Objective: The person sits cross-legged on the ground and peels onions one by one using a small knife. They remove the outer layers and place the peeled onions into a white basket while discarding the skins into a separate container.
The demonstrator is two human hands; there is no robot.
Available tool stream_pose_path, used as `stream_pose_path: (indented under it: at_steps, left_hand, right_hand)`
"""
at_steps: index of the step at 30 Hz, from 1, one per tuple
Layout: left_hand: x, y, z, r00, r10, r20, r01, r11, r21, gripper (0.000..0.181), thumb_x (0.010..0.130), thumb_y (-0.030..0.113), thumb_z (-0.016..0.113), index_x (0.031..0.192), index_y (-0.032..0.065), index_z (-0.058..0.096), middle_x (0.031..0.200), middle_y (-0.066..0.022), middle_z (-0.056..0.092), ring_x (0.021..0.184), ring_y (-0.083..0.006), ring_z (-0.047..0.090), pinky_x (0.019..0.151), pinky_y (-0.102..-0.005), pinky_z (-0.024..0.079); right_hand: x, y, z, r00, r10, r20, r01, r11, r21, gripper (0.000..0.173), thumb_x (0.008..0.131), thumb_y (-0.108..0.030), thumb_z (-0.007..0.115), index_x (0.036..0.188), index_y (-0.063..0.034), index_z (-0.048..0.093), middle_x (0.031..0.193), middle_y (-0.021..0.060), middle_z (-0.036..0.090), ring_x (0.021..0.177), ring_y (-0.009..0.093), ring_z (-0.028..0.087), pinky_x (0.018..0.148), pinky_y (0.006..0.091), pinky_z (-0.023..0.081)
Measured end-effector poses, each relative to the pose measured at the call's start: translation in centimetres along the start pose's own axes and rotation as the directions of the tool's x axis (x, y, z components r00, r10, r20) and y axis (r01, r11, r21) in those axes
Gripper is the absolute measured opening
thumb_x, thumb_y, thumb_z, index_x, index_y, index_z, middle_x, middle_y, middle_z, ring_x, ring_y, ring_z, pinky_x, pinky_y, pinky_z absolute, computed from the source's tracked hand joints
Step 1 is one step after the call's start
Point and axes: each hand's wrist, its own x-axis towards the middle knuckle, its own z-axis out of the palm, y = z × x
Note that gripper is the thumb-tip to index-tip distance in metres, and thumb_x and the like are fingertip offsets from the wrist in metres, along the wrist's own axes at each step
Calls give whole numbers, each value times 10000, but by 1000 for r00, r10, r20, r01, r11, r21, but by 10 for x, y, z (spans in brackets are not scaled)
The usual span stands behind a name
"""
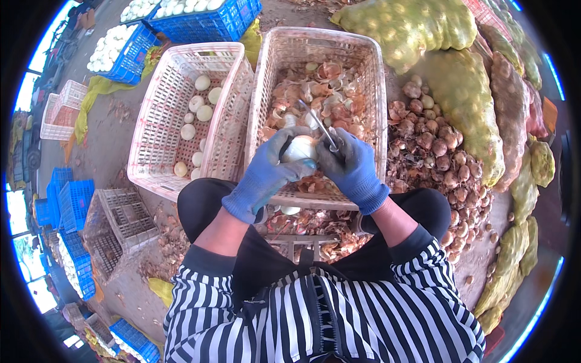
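Observation:
My left hand, in a blue knitted glove with a dark coated palm, grips a partly peeled onion whose pale flesh shows. Gloved the same way, my right hand holds a knife with a narrow metal blade pointing up and to the left. The fingers of this hand are close to the onion's right side; whether they touch it is unclear. Both hands are over the near part of a pinkish plastic crate that contains dry onion skins and a few pale onions.
Left of it, a second crate holds several peeled onions. Unpeeled onions lie heaped at right beside full yellow mesh sacks. Blue crates of peeled onions stand at the upper left. A grey crate lies at left.

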Motion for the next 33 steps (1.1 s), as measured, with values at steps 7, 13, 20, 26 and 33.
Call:
stream_pose_path:
  at_steps: [7, 13, 20, 26, 33]
  left_hand:
    - [-1, 1, -1, 1000, 30, 7, -30, 998, -53, 791, 649, 117, 797, 1374, 35, 492, 1249, -67, 563, 1163, -171, 555, 1031, -311, 440]
    - [-2, 2, 3, 982, 184, 45, -178, 978, -112, 783, 695, 77, 742, 1420, 31, 451, 1335, -93, 533, 1221, -200, 533, 1069, -325, 411]
    - [-2, -3, 12, 980, -173, 94, 194, 934, -301, 679, 869, 300, 734, 1382, -46, 454, 1190, -108, 627, 1116, -194, 611, 979, -315, 494]
    - [-3, 0, 11, 994, 109, 8, -106, 979, -175, 660, 845, 205, 756, 1394, -11, 461, 1291, -112, 578, 1165, -196, 586, 973, -309, 505]
    - [-3, 3, -3, 987, 141, -80, -155, 966, -209, 794, 807, 27, 700, 1498, 3, 309, 1313, -135, 554, 1110, -214, 621, 866, -299, 566]
  right_hand:
    - [4, 28, 9, 918, 388, 87, -379, 789, 483, 97, 924, -98, 659, 936, -7, 630, 757, -5, 647, 666, 27, 562, 590, 215, 477]
    - [9, 31, 4, 796, 568, 211, -518, 459, 721, 145, 950, -141, 553, 933, -8, 608, 675, 37, 604, 425, 111, 523, 367, 236, 432]
    - [17, -2, -13, 851, 489, 192, -424, 424, 800, 202, 967, -237, 581, 898, -49, 604, 657, 37, 595, 497, 117, 558, 422, 257, 467]
    - [34, 23, -17, 786, 617, 44, -383, 431, 817, 163, 966, -201, 579, 931, -42, 577, 653, 41, 603, 465, 104, 536, 436, 268, 487]
    - [19, 15, -14, 802, 528, 281, -577, 559, 595, 560, 955, -537, 567, 1091, 6, 585, 845, 89, 648, 482, 75, 535, 397, 229, 448]
